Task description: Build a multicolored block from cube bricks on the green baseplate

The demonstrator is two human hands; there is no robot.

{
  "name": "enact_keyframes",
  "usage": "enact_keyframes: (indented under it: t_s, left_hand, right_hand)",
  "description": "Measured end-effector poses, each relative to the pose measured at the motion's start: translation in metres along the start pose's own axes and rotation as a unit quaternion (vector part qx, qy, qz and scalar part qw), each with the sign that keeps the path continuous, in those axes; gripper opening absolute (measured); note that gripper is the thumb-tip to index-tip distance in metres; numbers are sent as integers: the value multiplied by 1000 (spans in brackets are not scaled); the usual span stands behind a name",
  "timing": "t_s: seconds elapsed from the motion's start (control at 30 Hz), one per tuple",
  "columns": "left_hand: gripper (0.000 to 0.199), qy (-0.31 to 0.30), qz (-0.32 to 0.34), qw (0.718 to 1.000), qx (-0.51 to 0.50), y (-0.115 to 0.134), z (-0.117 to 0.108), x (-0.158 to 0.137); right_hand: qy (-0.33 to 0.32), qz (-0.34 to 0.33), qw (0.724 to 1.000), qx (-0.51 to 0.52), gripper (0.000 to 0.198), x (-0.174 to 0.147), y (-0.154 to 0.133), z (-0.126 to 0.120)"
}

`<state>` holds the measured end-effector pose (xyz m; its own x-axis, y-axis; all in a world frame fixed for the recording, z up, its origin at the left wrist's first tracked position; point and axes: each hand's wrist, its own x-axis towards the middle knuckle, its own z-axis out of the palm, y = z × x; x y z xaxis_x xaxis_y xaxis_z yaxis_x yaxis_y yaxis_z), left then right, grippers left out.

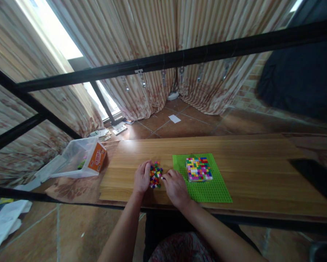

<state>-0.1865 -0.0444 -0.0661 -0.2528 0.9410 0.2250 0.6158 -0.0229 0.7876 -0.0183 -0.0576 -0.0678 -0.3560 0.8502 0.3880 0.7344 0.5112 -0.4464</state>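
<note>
Left hand (142, 177), loosely cupped, flanks bricks (156, 175); right hand (176, 186) has fingers nearly meeting, hold unclear; sideways nudge could scatter bricks.

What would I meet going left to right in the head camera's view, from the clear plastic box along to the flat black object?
Clear plastic box → left hand → pile of small coloured bricks → right hand → green studded baseplate bearing a multicoloured brick block → flat black object.

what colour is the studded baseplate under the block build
The baseplate is bright green, showing best in the head view.
</note>
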Motion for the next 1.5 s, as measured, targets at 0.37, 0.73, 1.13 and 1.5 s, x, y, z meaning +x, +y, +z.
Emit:
enact_keyframes:
  t_s: [0.37,0.73,1.13,1.5]
  left_hand:
    - [42,-4,-3,1000,5,2,-2,0]
    - [42,-3,-6,1000,-1,4,-1,-1]
    - [40,-4,-12,1000,1,2,0,-1]
    - [39,4,-5,1000,5,0,1,0]
  right_hand:
    - [9,19,980,199,12,-24,7,-39]
    - [94,-2,993,77,17,-11,58,-85]
    - [113,33,993,-12,13,-8,60,-82]
    - [127,106,986,34,13,-1,57,-81]
